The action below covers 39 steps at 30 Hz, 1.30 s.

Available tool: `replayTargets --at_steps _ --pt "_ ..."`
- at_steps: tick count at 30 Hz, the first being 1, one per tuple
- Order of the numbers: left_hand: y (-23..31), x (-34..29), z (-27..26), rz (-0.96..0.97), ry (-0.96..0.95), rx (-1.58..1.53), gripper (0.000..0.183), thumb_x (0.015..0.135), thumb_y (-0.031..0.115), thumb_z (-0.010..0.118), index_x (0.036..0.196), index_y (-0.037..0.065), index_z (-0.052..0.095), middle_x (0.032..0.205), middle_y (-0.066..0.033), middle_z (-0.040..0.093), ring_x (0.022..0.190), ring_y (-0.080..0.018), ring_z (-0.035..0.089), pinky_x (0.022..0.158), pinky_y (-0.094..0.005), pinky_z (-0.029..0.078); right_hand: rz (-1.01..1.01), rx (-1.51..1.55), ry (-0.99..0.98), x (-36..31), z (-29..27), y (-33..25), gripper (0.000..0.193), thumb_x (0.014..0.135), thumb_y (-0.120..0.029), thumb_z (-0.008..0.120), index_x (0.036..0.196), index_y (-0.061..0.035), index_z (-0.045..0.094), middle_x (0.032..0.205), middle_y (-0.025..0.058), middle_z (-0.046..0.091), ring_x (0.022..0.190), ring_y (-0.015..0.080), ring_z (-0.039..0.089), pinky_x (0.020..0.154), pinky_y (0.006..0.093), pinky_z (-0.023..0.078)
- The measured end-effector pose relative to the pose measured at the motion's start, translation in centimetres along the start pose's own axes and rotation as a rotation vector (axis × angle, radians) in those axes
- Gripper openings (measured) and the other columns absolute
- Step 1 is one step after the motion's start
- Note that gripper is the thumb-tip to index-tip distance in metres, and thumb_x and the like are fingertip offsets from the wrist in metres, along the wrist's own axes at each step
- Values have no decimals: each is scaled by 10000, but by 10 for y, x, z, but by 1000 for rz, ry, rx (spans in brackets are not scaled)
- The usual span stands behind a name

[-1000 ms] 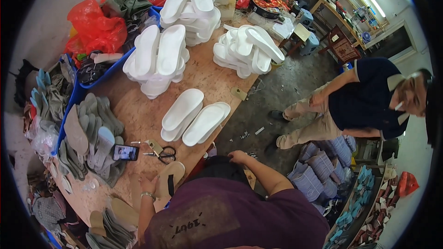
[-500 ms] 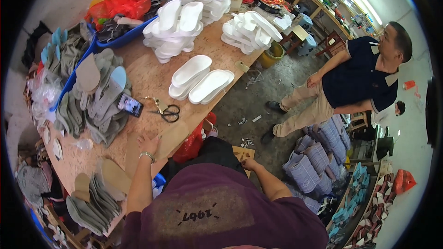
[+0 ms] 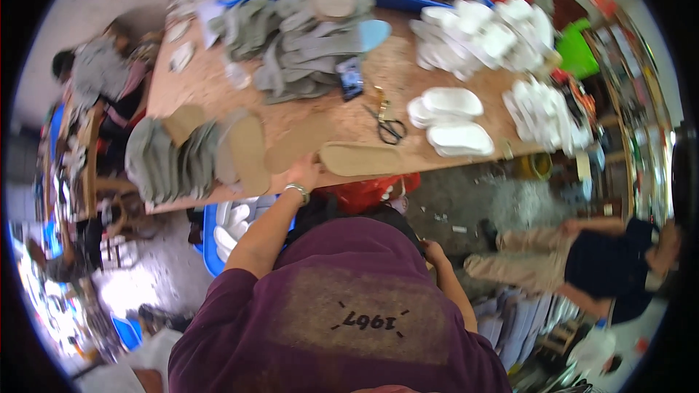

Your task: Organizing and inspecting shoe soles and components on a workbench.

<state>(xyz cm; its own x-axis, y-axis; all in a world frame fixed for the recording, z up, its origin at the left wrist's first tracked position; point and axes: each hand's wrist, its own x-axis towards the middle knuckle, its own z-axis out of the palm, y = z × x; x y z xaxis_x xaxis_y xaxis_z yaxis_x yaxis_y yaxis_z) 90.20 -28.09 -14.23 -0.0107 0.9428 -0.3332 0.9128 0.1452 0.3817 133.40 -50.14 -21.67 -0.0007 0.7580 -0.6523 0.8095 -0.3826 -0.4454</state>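
Observation:
My left hand [image 3: 304,173] lies at the table's front edge, fingers stretched over the wood. They are at the left end of a tan insole [image 3: 360,159], touching or nearly so; blur hides which. Just behind lies a flat tan sheet [image 3: 300,142]. Left of that hand, another tan insole [image 3: 251,154] leans against a row of grey shoe pieces [image 3: 171,164]. My right hand [image 3: 432,253] hangs low beside my body, away from the table, its fingers mostly hidden. Black-handled scissors [image 3: 389,129] and a phone [image 3: 351,78] rest beyond the insole.
White soles [image 3: 455,120] lie in pairs and piles on the table's right. Grey shoe pieces [image 3: 302,44] are heaped at the back before blue bins [image 3: 419,1]. A blue crate [image 3: 211,236] of white soles stands below the front edge. A person [image 3: 604,255] stands at right.
The view has swung toward the left, bringing the table's front edge level. My left hand has shifted to the end of the tan insole. My right hand stays low at my side.

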Motion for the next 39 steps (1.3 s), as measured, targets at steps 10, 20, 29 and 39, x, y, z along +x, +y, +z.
replayTargets --at_steps 10,20,29,39 --pt "-12 8 45 -107 67 -632 369 826 276 564 1098 28 575 878 -109 653 775 -207 617 688 -321 480 0 114 -98 30 -39 -17 337 737 -135 634 1057 -34 612 932 120 661 793 217 640 680 325 492" --pt "-12 39 61 -286 17 -925 192 806 136 608 960 29 568 729 -57 614 616 -125 584 519 -247 458 -86 33 -5 -3 -46 -30 356 756 -145 621 1093 -36 588 972 140 646 919 284 612 776 361 476" --pt "-23 56 54 -260 -321 -1235 160 823 129 559 928 10 567 730 -64 578 605 -153 570 498 -246 469 -140 814 373 -17 -112 -82 495 820 -113 566 1286 -55 409 1097 127 603 907 221 617 768 309 480" --pt "-29 60 47 -197 -298 -986 132 798 82 524 735 -18 581 621 -98 591 461 -155 545 368 -249 378 -292 1749 597 -51 -209 -155 670 849 -77 528 1404 -52 155 1016 137 600 794 180 618 664 258 476"
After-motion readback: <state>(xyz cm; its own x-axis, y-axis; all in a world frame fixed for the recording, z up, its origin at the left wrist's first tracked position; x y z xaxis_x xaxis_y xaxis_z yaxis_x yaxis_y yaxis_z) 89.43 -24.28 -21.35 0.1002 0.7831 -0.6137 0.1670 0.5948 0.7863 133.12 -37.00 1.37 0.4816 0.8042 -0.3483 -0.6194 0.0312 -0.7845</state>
